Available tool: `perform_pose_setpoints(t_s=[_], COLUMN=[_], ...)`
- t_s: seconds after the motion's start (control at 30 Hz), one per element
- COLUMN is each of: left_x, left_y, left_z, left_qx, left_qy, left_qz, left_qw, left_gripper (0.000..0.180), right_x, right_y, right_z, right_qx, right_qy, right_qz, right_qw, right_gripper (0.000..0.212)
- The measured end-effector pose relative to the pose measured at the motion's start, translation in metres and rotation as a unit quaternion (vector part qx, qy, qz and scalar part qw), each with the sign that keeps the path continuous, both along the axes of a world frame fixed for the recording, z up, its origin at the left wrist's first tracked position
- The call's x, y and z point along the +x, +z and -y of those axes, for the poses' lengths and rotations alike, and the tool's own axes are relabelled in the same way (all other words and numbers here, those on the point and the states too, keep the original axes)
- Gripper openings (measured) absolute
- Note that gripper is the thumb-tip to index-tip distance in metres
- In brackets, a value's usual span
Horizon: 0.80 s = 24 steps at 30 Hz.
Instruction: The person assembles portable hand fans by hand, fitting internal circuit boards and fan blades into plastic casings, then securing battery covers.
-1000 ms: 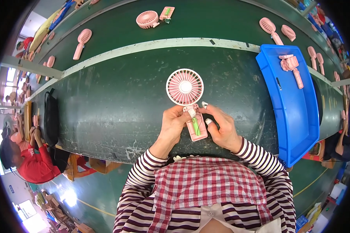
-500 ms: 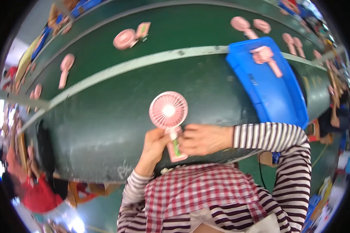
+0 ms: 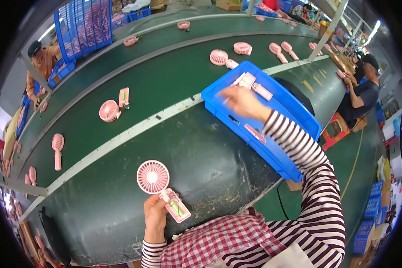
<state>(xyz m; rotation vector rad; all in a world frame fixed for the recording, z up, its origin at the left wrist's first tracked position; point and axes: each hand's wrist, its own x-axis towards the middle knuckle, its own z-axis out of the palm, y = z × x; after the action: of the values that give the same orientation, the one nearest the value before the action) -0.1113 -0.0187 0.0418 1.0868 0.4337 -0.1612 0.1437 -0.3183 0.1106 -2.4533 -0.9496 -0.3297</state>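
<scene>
My left hand [image 3: 155, 217] is closed round the neck of a pink handheld fan [image 3: 153, 177] above the dark green work surface. The fan's round caged head points away from me. Its handle [image 3: 177, 206] is uncovered, showing a light green battery inside. My right hand [image 3: 246, 102] reaches into the far end of a blue plastic bin [image 3: 286, 127]. Motion blurs its fingers, so whether they hold anything is unclear. Pink plastic parts [image 3: 262, 91] lie in the bin beside that hand, and another pink piece [image 3: 256, 133] rests near its left wall.
Beyond a pale metal rail [image 3: 134, 132], a green conveyor belt [image 3: 165, 80] carries several pink fans, one with its handle open [image 3: 109, 110]. Co-workers sit at the right [image 3: 362, 91] and far left [image 3: 42, 67]. A tall blue crate [image 3: 85, 31] stands at the back left.
My right hand has left the fan's handle and moved right into the blue bin. My left hand still holds the fan. The view has swung to the right.
</scene>
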Motion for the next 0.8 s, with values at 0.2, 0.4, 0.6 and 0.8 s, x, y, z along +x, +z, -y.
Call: perform_pose_setpoints(t_s=[0.2, 0.4, 0.6, 0.8], left_x=[-0.01, -0.022, -0.014, -0.003], left_y=[-0.007, -0.006, -0.021, -0.01], left_z=[-0.001, 0.0, 0.0, 0.002], left_qx=[0.009, 0.028, 0.002, 0.0], left_qy=[0.024, 0.026, 0.064, 0.035], left_qz=[-0.027, -0.05, -0.069, -0.091], left_qw=[0.999, 0.998, 0.996, 0.995], left_gripper=[0.02, 0.02, 0.021, 0.024], right_x=[0.083, 0.079, 0.066, -0.02], right_y=[-0.076, -0.088, -0.07, 0.009], right_z=[0.113, 0.099, 0.108, 0.028], right_qx=[-0.295, -0.286, -0.181, 0.122], right_qy=[-0.226, -0.196, -0.151, -0.098], right_qz=[0.204, 0.165, 0.053, -0.082], right_qw=[0.906, 0.923, 0.97, 0.984], right_gripper=[0.027, 0.021, 0.028, 0.021])
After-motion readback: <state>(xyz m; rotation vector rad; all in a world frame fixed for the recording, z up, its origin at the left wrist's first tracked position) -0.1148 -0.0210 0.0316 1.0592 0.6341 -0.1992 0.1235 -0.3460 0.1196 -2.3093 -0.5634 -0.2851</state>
